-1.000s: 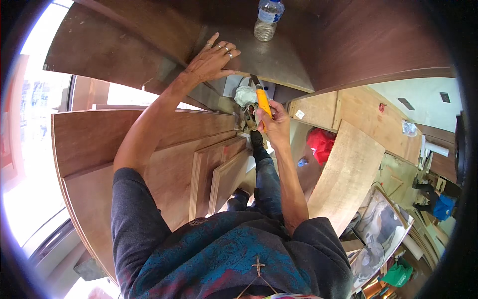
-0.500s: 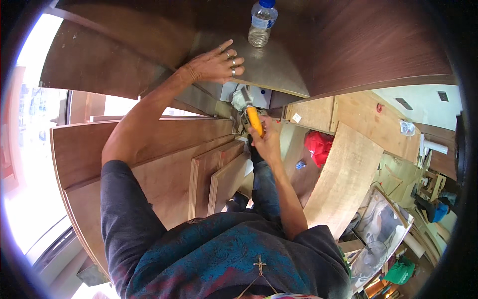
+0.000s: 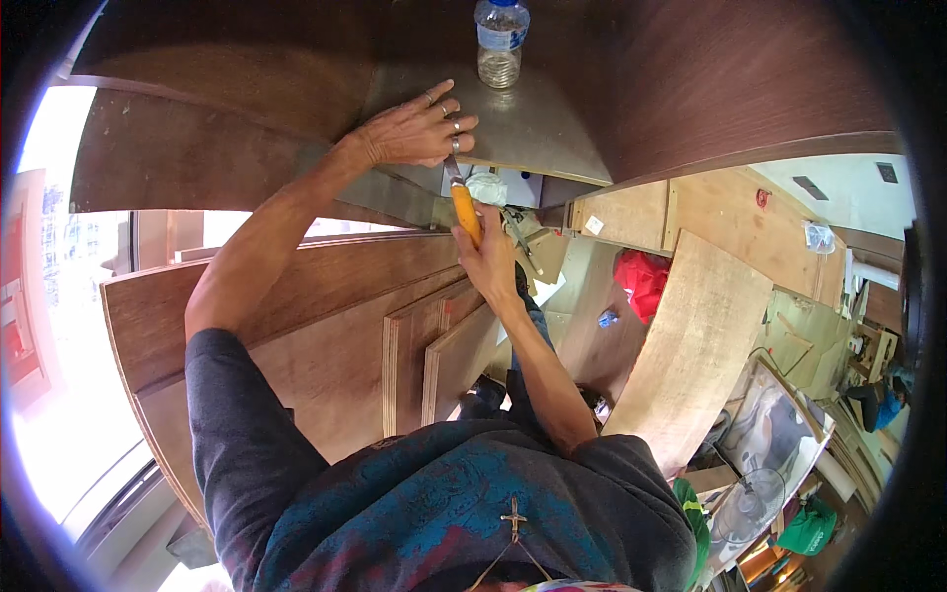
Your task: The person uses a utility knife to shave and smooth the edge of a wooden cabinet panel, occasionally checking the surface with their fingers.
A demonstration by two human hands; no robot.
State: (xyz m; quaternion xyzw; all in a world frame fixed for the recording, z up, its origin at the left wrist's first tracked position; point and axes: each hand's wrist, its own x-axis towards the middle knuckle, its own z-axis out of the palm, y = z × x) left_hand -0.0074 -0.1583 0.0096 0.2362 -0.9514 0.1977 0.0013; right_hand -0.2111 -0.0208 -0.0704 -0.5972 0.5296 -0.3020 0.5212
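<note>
My left hand (image 3: 419, 130) lies on the brown shelf panel (image 3: 538, 133) with its fingers stretched out and rings on several of them. My right hand (image 3: 489, 259) is closed around the yellow handle of a utility knife (image 3: 466, 209). The knife's metal blade points up to the shelf's front edge, just below my left fingers. Whether the tip touches the edge is hard to tell. A clear plastic bottle (image 3: 500, 59) with a blue cap stands on the shelf, beyond my left hand.
Wood panels (image 3: 296, 326) lean upright at the left, below the shelf. A whitish crumpled bundle (image 3: 487, 186) sits under the shelf edge. To the right are a red bag (image 3: 641, 281), a long pale board (image 3: 691, 345) and a cluttered work area where another person (image 3: 881, 403) is partly visible.
My right hand has moved left and slightly up, bringing the knife blade from beside the whitish bundle to the shelf edge under my left hand. My left hand stays on the shelf.
</note>
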